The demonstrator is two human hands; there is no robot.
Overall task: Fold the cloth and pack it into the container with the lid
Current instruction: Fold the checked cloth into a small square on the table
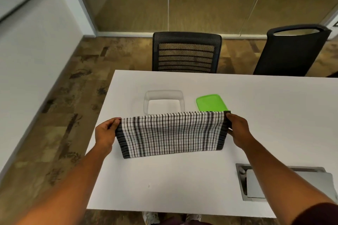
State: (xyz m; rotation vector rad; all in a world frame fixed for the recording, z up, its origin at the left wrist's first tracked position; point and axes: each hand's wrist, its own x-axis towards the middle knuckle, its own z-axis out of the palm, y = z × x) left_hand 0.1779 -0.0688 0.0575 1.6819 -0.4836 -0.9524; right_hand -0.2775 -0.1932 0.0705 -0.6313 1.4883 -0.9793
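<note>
Behind cloth [172, 133], pinched by both hands' fingers [114, 121]: container [163, 95] front, lid [210, 102] edge, prob. hidden.

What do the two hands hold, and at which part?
Both hands, left and right, pinch the black-and-white checked cloth at its two upper corners.

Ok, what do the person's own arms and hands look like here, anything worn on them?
Both forearms are bare, with no watch, ring or glove visible on the left hand or the right hand. A dark maroon sleeve edge shows on the right upper arm, at the frame's lower right corner.
</note>
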